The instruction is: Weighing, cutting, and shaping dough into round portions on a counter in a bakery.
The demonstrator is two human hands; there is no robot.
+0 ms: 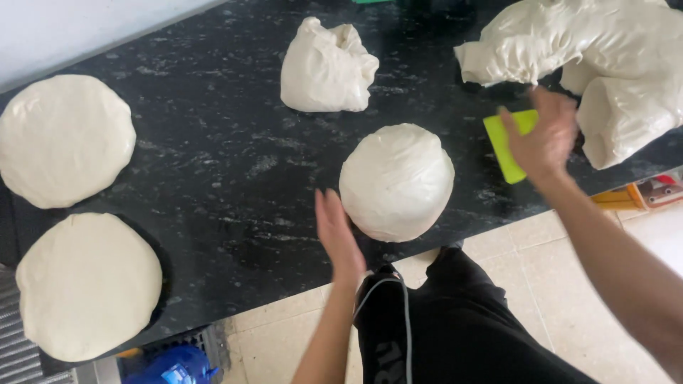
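Our left hand (337, 231) lies flat-open just left of the dough ball (396, 181) mid-surface (228, 156); our right hand (544, 135), fingers spread, hovers over the green scraper (506, 153) to its right, gripping nothing. The ball looks soft, heavy and tacky; we'd cup its sides.

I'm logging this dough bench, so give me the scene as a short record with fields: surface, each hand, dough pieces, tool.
surface: black speckled counter
left hand: open left hand, beside the round dough ball, at its left edge
right hand: open right hand, over the green scraper
shaped dough: two flattened rounds, upper and lower, at the left
unshaped dough: rough lump at the back; large dough mass at the right
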